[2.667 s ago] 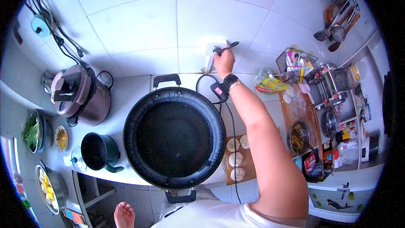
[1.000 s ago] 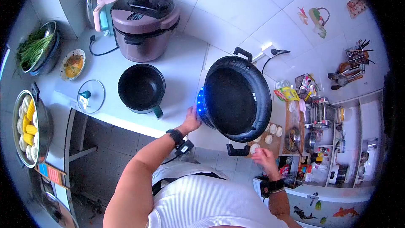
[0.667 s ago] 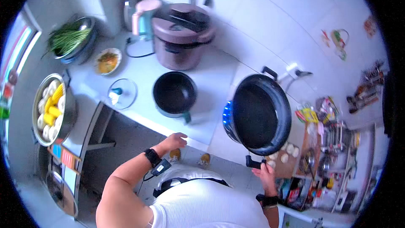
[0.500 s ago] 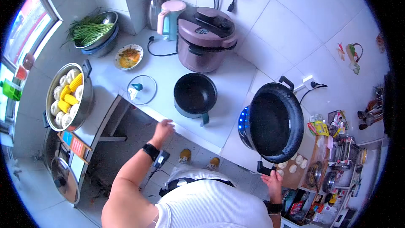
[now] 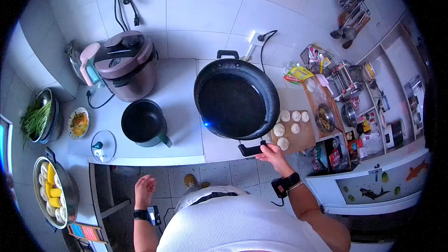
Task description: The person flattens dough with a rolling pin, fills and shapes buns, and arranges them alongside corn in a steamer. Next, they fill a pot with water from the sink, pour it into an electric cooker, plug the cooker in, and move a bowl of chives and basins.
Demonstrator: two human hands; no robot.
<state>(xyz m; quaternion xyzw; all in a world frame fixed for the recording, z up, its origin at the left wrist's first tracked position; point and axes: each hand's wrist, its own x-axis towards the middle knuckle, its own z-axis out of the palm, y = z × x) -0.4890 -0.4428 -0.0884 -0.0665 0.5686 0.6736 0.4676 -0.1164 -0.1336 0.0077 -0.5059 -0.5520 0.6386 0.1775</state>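
Observation:
A large black wok stands on the counter, its near handle toward my body. My right hand is closed on the right end of that handle, thumb on top. My left hand hangs in front of the counter edge with loosely bent fingers and nothing in it. Nearest to it on the counter are a glass lid with a green knob and a dark saucepan with a green handle. A small blue light glows at the wok's lower left rim.
Several round dough pieces lie on a board right of the wok. A pressure cooker stands at the back left. A steamer pot with corn and buns sits at far left. Shelves hold bottles and packets.
The view has swung right. My right hand has reached up and closed on the wok's near handle. My left hand has drawn back toward my body. Fewer blue lights show beside the wok.

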